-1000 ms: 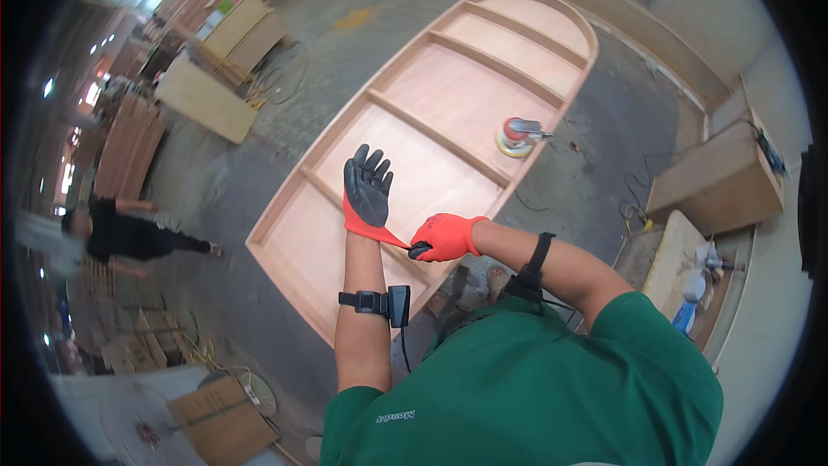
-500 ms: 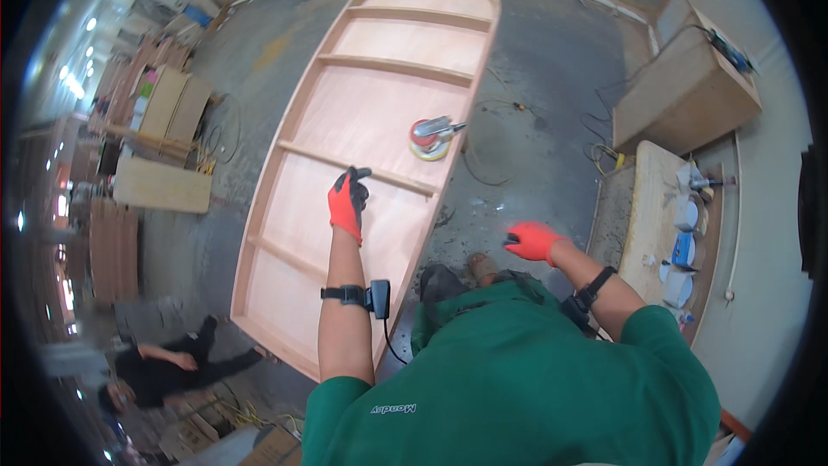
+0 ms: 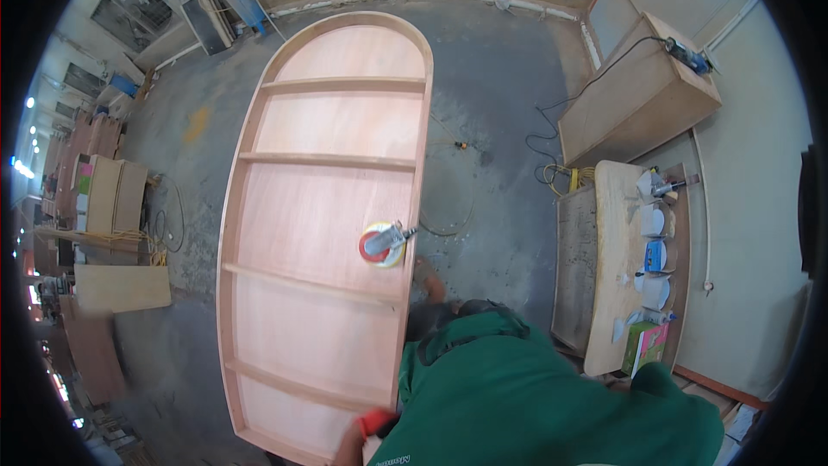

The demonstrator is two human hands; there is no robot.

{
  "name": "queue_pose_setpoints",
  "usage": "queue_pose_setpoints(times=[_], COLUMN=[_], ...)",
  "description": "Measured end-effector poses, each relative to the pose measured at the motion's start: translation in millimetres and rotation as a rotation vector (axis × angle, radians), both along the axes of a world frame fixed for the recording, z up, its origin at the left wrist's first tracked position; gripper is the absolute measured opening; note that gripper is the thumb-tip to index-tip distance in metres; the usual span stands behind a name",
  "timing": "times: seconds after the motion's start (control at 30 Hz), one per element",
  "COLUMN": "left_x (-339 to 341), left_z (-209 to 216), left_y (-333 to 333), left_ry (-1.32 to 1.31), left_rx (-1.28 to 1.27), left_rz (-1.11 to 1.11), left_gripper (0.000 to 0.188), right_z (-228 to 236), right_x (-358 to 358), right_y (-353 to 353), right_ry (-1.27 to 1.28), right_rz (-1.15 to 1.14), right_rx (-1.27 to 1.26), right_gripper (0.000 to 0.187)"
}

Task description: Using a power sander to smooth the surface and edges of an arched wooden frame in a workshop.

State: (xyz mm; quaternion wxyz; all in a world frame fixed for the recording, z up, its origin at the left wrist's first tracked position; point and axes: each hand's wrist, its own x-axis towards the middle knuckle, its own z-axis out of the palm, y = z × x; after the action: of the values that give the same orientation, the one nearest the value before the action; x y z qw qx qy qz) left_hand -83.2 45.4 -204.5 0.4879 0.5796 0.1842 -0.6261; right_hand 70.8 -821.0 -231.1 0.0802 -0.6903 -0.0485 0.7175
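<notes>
A long wooden frame (image 3: 423, 112) with a rounded far end and several cross slats lies before me, its floor a pale pinkish panel. My left hand (image 3: 377, 421), in a red and black glove, is low by the frame's near right side. My body and the blur hide its fingers, so neither its grip nor any contact shows. On the panel, by the right side wall, rests a silver and red orbital sander (image 3: 379, 244) that no hand touches. My right hand is out of sight.
To the right stands a wooden bench (image 3: 617, 267) with white containers and a green-pink box (image 3: 645, 347). Beyond it is a tall wooden box (image 3: 638, 95) with a corded power tool (image 3: 686, 56) on top. Boards (image 3: 121, 286) lie at the left; a hose (image 3: 457, 229) crosses the floor.
My left hand has left the middle slat and come down to the near right side. My right hand has gone from view. My body leans lower, and the view has shifted.
</notes>
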Motion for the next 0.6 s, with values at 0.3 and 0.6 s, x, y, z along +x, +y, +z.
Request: queue_pose_setpoints(times=[0.3,0.6], left_x=[23.9,98.4], left_z=[-57.6,-20.3], left_y=[-13.1,-164.3], left_ry=[-0.181,-0.088], left_rx=[-0.209,-0.208], left_rz=[-0.109,0.037], left_gripper=[0.044,0.048], right_z=[25.9,70.0], right_x=[78.1,311.2], right_y=[161.1,-75.3], right_ry=[-0.061,0.018], right_rz=[-0.041,0.176], right_rx=[-0.075,-0.101], right_gripper=[0.049,0.046])
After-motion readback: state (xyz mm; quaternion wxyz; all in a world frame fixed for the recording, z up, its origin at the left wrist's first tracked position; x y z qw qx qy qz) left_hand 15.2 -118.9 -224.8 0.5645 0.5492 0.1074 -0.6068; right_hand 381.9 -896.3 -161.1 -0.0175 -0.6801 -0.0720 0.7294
